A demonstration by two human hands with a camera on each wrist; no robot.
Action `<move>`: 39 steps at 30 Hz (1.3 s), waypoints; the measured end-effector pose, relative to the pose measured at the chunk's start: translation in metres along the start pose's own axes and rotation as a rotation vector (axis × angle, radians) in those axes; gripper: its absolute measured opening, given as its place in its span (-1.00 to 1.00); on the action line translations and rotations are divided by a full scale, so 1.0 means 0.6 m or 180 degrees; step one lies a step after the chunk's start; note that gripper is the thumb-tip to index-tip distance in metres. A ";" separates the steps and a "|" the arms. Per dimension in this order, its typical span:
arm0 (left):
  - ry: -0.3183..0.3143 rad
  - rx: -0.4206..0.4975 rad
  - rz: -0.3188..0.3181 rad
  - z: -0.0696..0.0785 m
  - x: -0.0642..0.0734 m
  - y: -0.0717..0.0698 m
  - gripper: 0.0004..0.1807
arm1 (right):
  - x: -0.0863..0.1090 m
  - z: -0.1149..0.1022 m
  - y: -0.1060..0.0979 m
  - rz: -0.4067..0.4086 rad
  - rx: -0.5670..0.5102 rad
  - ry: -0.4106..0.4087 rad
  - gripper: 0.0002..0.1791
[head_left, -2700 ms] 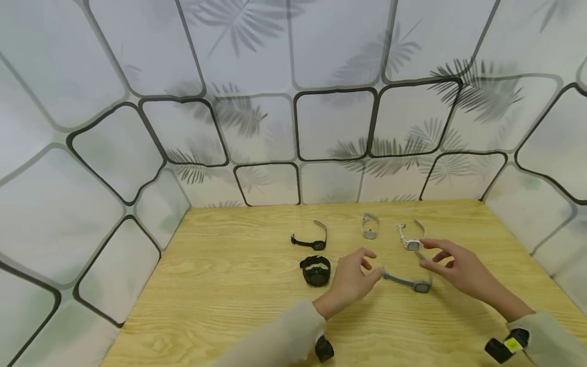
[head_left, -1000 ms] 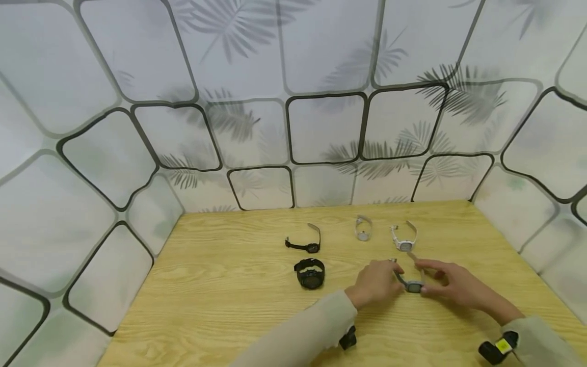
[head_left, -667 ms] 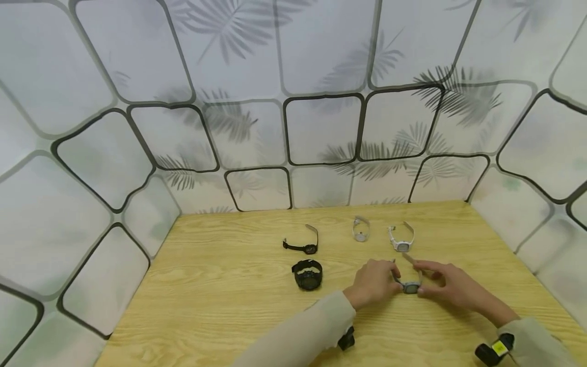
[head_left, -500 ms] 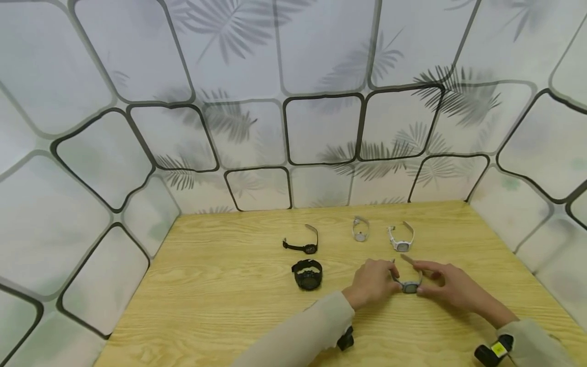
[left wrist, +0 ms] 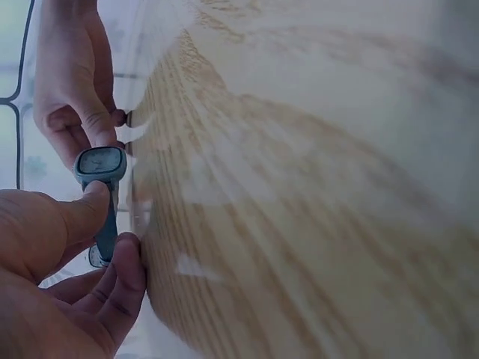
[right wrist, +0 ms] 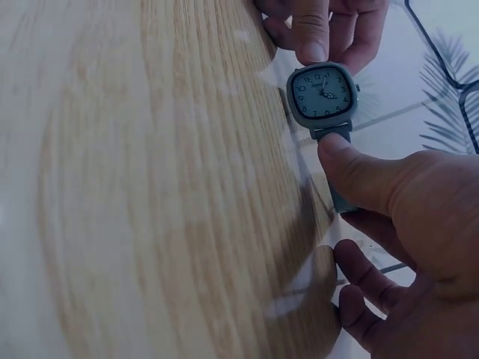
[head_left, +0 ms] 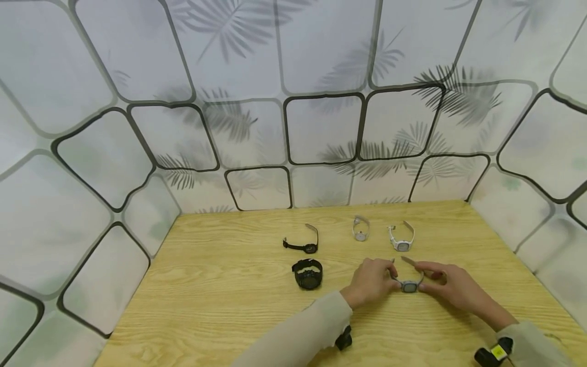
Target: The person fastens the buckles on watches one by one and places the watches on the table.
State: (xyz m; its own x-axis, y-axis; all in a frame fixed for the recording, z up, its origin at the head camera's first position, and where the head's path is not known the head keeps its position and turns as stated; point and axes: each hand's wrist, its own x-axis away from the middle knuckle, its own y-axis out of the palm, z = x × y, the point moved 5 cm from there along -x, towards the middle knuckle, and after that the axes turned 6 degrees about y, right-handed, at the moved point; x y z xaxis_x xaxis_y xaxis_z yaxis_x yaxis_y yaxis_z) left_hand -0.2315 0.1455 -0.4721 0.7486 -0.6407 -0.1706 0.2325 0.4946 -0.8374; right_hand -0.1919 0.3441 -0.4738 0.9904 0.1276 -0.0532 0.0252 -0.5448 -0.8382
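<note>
- Grey watch [head_left: 409, 286]: held between both hands near the bench's [head_left: 220, 285] front edge, right of its middle, face up.
- Left hand [head_left: 370, 282]: thumb and fingers pinch one strap; right hand [head_left: 451, 288]: thumb and fingers pinch the other.
- Risk: the thin straps could slip from the fingertips; the watch would drop onto the bench, or a pull could twist the case.
- White watch [head_left: 401, 239]: just behind; a stray knuckle might shift it.

Grey-blue watch [head_left: 409, 286], black watches [head_left: 308, 274], pale wood-grain table [head_left: 220, 285].
</note>
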 end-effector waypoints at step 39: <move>-0.0746 0.2698 0.0743 -0.024 0.013 -0.026 -0.85 | -0.001 -0.047 -0.013 0.0912 -0.0556 -0.0122 -0.54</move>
State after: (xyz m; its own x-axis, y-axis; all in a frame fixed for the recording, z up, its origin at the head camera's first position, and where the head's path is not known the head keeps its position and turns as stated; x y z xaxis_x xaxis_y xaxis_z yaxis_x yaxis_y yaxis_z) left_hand -0.2381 0.1242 -0.4678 0.9195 -0.3801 -0.1005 0.3685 0.9223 -0.1167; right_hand -0.1889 0.3249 -0.4520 0.9548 -0.0221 -0.2963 -0.2273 -0.6964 -0.6806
